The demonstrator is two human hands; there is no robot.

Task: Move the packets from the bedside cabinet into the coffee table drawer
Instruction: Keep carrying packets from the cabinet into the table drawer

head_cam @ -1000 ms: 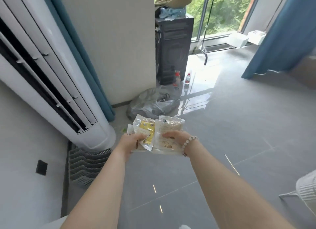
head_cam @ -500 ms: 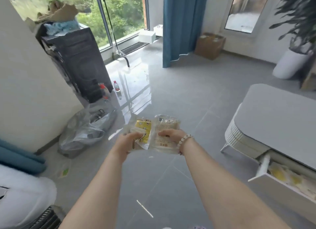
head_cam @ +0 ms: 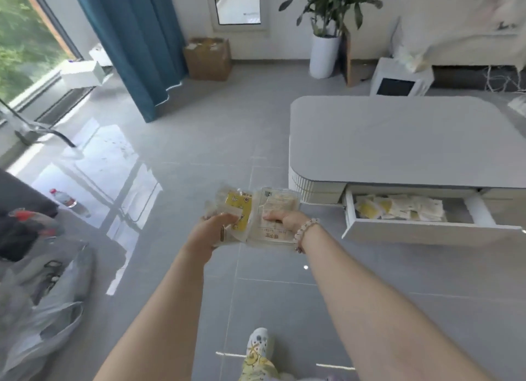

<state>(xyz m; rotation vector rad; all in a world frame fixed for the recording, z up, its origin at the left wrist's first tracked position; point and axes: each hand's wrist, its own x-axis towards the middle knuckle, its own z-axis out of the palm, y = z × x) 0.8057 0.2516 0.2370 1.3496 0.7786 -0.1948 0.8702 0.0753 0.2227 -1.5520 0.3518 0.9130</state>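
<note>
I hold a bunch of clear and yellow packets in front of me over the grey floor. My left hand grips the yellow-printed ones from the left. My right hand, with a bead bracelet on its wrist, grips the pale printed ones from the right. To the right stands the grey-topped coffee table. Its white drawer is pulled out, with several more packets lying inside. The bedside cabinet is out of sight.
A blue curtain hangs at the back left beside a cardboard box. A potted plant and a small white cabinet stand behind the table. Plastic bags and a water bottle lie at the left.
The view has swung right from the air conditioner and wall to the coffee table with its pulled-out drawer. Both hands keep hold of the packets as before.
</note>
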